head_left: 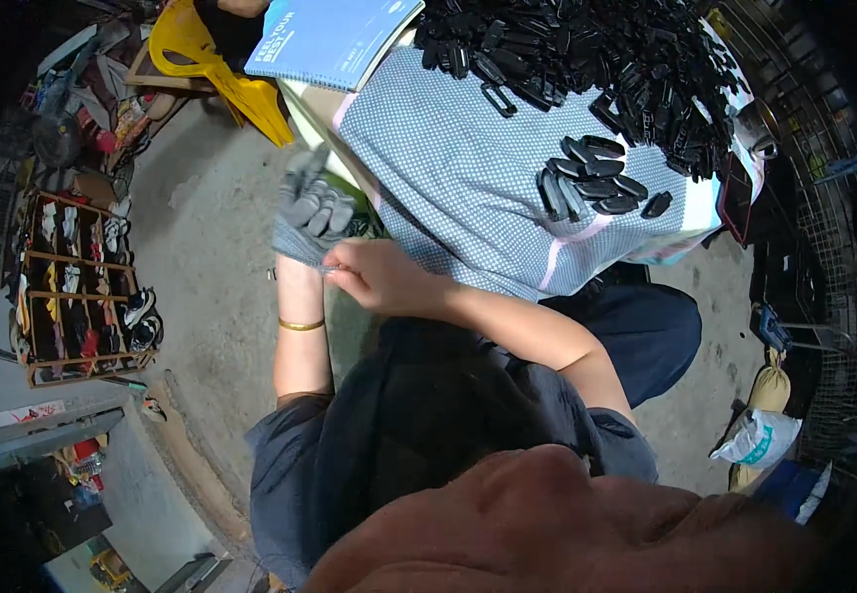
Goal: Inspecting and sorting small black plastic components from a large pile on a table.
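A grey knit work glove (300, 240) covers my left hand (312, 203), its cuff reaching the wrist above a gold-coloured bangle (301, 325). The gloved fingers look bent and partly apart, and nothing shows in them. Bare, my right hand (374, 277) pinches the edge of the glove's cuff between thumb and fingers. Both hands are beside the left edge of a table draped in a patterned grey-blue cloth (448, 148). On that cloth lies a small group of black oblong plastic parts (601, 178), apart from a large heap of similar black parts (587, 49) farther back.
A blue spiral notebook (335, 40) lies at the table's far left corner. Beyond it stands a yellow plastic chair (221, 74). Shoes fill a wooden rack (78, 287) on the left. Sacks (760, 435) rest on the concrete floor at right, near wire racks (824, 237).
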`<state>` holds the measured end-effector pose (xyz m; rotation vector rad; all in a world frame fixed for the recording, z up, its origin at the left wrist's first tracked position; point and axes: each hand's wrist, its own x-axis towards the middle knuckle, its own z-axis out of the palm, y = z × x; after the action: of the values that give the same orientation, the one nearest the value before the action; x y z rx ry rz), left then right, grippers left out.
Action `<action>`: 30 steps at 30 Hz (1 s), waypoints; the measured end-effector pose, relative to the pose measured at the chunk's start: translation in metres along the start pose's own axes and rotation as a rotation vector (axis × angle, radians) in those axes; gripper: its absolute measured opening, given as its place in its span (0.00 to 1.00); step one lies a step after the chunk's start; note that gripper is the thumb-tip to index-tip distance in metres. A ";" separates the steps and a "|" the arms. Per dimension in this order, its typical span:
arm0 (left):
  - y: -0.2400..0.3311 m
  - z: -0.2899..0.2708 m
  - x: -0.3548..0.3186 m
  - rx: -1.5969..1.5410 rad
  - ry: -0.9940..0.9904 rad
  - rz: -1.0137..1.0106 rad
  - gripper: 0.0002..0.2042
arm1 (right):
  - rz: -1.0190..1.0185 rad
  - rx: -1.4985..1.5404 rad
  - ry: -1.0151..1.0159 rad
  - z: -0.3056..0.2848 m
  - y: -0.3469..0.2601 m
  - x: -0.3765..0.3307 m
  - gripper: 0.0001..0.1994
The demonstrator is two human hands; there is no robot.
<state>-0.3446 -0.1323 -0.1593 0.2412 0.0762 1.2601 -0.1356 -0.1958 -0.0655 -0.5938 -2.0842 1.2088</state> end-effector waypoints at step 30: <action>-0.103 0.143 0.018 0.317 -0.380 0.149 0.28 | 0.300 0.593 0.464 -0.083 -0.003 -0.010 0.10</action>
<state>-0.2163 -0.1641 -0.0416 0.7680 -0.0717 1.3270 -0.0690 -0.1553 -0.0362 -0.8180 -1.2009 1.5864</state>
